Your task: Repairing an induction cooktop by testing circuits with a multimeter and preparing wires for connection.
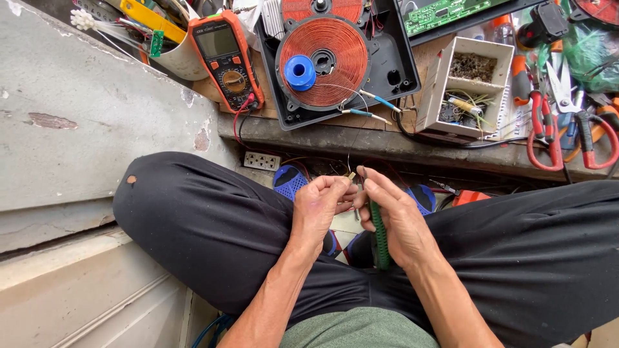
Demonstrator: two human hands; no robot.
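two hands (361, 209) meet over my lap, below the bench (361, 138) front edge | right hand (396, 225) closed round green-handled tool (380, 241), long axis upright | left hand (322, 203) pinches thin wire (349, 161) at its tip, fingers touching

I cannot make out the tiny part pinched at the left hand (320, 205); too small. The right hand (394, 222) covers most of the green-handled tool (380, 241). The circuit board (451, 11) and scissors (590, 132) are cut off at the picture's edge.
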